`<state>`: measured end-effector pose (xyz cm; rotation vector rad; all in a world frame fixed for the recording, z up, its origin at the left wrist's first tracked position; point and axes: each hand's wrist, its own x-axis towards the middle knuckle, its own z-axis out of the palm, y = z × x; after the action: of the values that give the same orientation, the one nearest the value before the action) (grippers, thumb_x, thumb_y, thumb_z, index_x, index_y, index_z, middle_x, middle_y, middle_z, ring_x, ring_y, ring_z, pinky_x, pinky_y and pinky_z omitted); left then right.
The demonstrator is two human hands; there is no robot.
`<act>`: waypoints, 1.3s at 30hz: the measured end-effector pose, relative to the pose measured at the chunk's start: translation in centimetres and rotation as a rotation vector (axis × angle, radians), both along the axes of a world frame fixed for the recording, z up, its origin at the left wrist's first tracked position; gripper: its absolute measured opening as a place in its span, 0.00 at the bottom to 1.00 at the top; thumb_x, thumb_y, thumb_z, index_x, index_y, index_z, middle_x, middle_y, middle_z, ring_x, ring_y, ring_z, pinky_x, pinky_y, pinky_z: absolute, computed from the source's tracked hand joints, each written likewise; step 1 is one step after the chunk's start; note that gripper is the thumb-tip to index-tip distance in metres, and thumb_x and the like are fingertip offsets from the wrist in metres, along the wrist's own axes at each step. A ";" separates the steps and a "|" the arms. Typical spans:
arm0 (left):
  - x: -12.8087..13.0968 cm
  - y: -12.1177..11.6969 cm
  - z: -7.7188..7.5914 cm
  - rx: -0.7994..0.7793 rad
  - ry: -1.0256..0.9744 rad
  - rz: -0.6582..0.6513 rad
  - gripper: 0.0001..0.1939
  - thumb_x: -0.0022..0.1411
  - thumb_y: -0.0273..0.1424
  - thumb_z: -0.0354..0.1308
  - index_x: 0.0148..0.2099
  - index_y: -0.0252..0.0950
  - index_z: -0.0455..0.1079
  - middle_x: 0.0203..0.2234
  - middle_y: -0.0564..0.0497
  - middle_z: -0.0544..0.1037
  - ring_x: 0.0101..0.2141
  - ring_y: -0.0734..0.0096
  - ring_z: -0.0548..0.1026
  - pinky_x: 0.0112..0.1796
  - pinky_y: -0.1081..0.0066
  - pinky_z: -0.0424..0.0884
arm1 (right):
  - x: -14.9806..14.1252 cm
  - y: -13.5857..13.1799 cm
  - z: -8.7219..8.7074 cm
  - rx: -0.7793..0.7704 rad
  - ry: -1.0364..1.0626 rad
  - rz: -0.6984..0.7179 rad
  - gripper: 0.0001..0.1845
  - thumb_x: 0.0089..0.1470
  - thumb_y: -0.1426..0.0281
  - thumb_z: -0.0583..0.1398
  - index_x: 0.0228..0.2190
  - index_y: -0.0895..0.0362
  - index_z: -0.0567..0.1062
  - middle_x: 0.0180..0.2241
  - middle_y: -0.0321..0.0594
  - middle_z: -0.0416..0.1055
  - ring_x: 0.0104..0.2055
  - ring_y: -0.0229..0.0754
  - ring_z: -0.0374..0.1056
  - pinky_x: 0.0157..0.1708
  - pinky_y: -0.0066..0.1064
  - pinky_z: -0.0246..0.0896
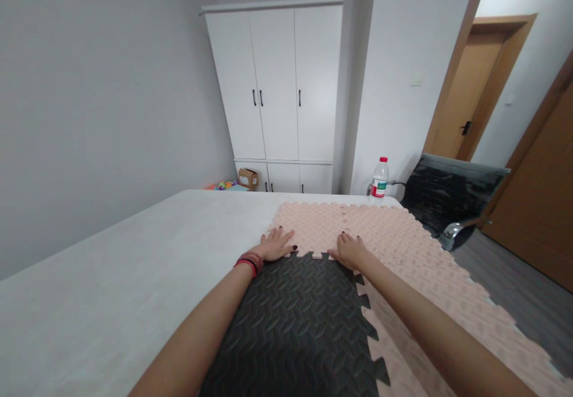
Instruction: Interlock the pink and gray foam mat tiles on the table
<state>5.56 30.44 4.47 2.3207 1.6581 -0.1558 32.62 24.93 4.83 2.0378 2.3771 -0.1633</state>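
A black foam puzzle mat tile (pixel 302 325) with a raised tread pattern lies in front of me. Its far edge meets the pink foam mat (pixel 308 224) along a toothed seam. My left hand (pixel 275 245) rests flat over the seam's left end, fingers spread, with red bands at the wrist. Over the right end of that seam, my right hand (pixel 350 251) presses down, its fingers bent and the thumb apart. Along the black tile's right side, its teeth lie beside or on top of the pink mat, with a gap visible in places.
Both mats lie on a large white surface (pixel 156 265). A plastic bottle with a red cap (pixel 380 179) stands at its far right edge, near a black chair (pixel 452 191). Behind are a white wardrobe (pixel 277 86), a cardboard box (pixel 248 178) and a wooden door (pixel 474 86).
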 end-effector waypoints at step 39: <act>1.2 -2.4 0.1 0.058 0.007 0.022 0.45 0.54 0.62 0.33 0.68 0.46 0.34 0.67 0.43 0.35 0.65 0.48 0.32 0.58 0.39 0.36 | -3.1 0.1 -0.5 -0.016 0.153 -0.160 0.58 0.47 0.37 0.47 0.61 0.73 0.49 0.63 0.66 0.42 0.65 0.62 0.37 0.59 0.57 0.36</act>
<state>6.72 28.04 4.57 2.3457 1.7125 -0.1127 29.49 25.04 4.29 2.2861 2.2822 -0.3495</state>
